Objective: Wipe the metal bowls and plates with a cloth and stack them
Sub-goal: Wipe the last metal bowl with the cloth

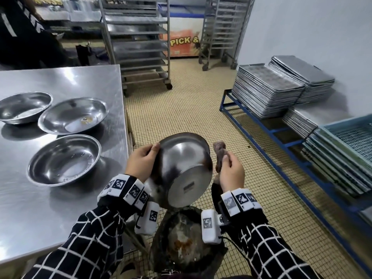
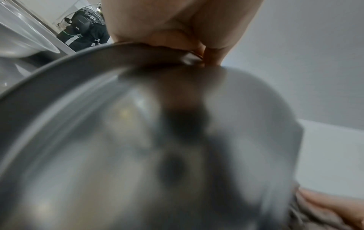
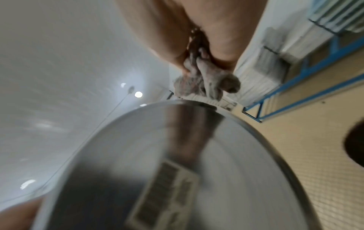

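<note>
Metal bowl (image 1: 184, 170) is in the air over the tiled floor (image 1: 201, 109), just right of the steel table (image 1: 60, 198), tilted with its flat base and label facing you. Head view: your left hand (image 1: 141, 162) grips its left rim, thumb over the edge. Your right hand (image 1: 231, 172) pinches a bunched grey-brown cloth (image 1: 219, 156) just beside the bowl's right wall; can't tell if cloth touches metal. Three more bowls (image 1: 64, 160) sit apart on the table. Tray stacks (image 1: 267, 91) rest on a blue rack at right.

Left wrist view: blurred bowl interior fills the frame, fingers (image 2: 177, 26) curled over the rim.

Right wrist view: fingers closed on the cloth (image 3: 206, 84) above the bowl's base (image 3: 177, 171).
</note>
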The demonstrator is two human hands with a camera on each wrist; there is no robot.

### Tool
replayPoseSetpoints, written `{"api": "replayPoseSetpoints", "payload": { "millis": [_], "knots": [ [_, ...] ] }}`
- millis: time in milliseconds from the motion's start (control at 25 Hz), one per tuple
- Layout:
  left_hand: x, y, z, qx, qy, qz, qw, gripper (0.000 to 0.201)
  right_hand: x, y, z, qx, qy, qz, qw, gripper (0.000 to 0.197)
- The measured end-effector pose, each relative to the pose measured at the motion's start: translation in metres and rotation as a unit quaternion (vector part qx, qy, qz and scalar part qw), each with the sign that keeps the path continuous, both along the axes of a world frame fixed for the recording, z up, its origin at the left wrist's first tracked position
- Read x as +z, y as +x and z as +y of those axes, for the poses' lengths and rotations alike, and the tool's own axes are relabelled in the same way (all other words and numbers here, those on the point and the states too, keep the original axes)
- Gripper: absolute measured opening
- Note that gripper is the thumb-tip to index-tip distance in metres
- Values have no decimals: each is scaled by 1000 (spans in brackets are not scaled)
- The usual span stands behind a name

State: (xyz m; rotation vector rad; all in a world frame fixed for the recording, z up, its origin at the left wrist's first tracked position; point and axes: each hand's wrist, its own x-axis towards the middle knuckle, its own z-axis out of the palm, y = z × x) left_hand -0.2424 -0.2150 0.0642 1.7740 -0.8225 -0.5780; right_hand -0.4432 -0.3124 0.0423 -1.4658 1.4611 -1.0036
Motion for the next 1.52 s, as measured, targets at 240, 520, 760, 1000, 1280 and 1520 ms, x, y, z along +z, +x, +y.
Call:
{"api": "replayPoseSetpoints", "payload": {
  "millis": [240, 520, 760, 1000, 1280, 1520],
  "knots": [
    [13, -10, -10, -28, 1, 89, 996, 28, -4, 28, 30, 171, -273, 89, 943, 33],
    [19, -1, -3, -14, -21, 121, 992, 57, -2, 9, -13, 71, 245, -197, 947, 48],
    [18, 20, 10, -60, -158, -13, 986, 24, 41, -12, -31, 172, 356, -328, 858, 60],
    [33, 18, 4, -30, -235, 32, 971, 40, 38, 9, -29, 101, 234, -168, 952, 26],
    [26, 20, 4, 14, 33, 214, 976, 24, 30, 14, -23, 96, 128, -74, 984, 31],
    [35, 22, 13, -4, 73, 7, 997, 10, 18, 17, -20, 20, -30, 15, 999, 17]
  ]
}}
